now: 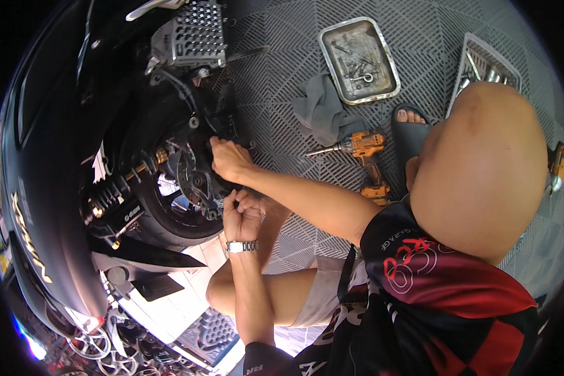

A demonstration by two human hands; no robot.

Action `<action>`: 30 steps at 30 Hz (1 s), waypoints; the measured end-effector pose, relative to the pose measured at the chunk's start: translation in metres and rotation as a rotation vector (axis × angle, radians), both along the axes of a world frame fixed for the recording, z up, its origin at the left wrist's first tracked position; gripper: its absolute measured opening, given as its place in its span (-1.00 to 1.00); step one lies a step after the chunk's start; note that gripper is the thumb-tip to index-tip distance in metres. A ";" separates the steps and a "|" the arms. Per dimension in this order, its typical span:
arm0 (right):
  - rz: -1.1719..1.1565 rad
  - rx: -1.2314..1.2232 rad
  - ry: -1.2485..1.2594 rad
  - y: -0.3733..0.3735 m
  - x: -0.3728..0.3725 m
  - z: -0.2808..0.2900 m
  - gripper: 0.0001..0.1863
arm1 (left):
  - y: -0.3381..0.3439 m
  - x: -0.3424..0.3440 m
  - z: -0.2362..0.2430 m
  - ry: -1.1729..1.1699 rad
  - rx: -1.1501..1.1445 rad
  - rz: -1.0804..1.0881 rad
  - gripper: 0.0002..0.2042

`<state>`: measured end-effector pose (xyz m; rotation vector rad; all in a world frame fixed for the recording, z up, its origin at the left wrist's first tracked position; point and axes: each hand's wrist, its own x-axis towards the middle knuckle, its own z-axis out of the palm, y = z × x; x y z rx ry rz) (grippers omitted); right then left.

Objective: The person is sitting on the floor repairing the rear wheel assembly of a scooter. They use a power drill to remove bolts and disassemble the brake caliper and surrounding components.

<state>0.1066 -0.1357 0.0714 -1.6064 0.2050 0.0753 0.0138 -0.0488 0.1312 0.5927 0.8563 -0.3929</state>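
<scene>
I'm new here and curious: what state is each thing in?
Left hand: fingers curled, grip unclear.
Right hand: fingers curled, grip unclear.
Wristwatch: worn.
Wheel: partly hidden by brake disc.
Orange power drill: lying down, bit fitted.
Grey cloth: crumpled.
Shallow tray: holding small parts.
Grey basket: holding metal things, partly hidden.

Floor (282, 37): grey slotted tiles are spreading under the things, their ribs running in changing directions; a paler stretch is showing at lower left.
Parts tray (390, 81): a shallow, round-cornered metal tray is lying flat near the top.
Cloth (319, 109): a crumpled grey rag is lying by the tray's lower left corner.
Power tool (365, 144): an orange-and-black driver is lying on its side just below the cloth, its long bit pointing left.
Sandal (402, 147): a dark grey one is resting right of the driver, partly hidden.
Second tray (504, 64): a light grey one is sitting at upper right, partly hidden by a knee.
</scene>
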 end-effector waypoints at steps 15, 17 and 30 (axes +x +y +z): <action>0.104 0.104 0.137 -0.012 0.007 0.000 -0.74 | -0.007 0.002 0.002 0.021 0.114 -0.011 -0.86; 0.070 0.034 0.091 -0.011 0.009 -0.002 -0.73 | -0.009 0.002 0.000 0.011 0.102 0.005 -0.80; 0.046 0.058 0.087 -0.004 0.015 -0.011 -0.70 | -0.007 -0.005 -0.020 -0.141 0.197 0.082 -0.80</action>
